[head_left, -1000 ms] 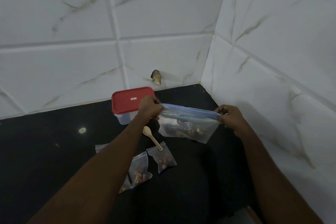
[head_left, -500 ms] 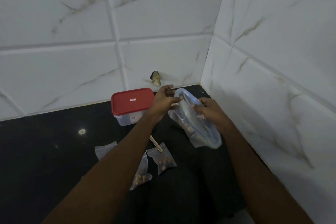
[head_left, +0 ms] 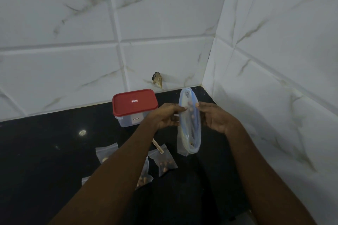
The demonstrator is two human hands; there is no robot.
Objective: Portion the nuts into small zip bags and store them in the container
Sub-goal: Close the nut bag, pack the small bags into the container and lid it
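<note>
I hold the large zip bag [head_left: 189, 124] upright at centre frame, its blue-edged mouth pulled open between my hands. My left hand [head_left: 168, 117] pinches the near-left lip with fingertips closed on the plastic; my right hand [head_left: 217, 117] pinches the opposite lip likewise. A few nuts show inside through the clear wall, with more apparently settled toward the bottom — the quantity cannot be judged.

The container [head_left: 135, 107] stands just left of centre against the back wall on the black counter [head_left: 45, 151], red lid in place. Small zip bags [head_left: 163, 160] holding nuts lie at lower centre, partly hidden under my left forearm; how many there are cannot be told. A wooden spoon handle [head_left: 158, 146] rests on one of them.

Judgement: portioning is in hand, the supply bag opened for another draw. The next move calls for freeing one hand for the spoon while the other keeps the mouth open — and the container lid must yet come off.
</note>
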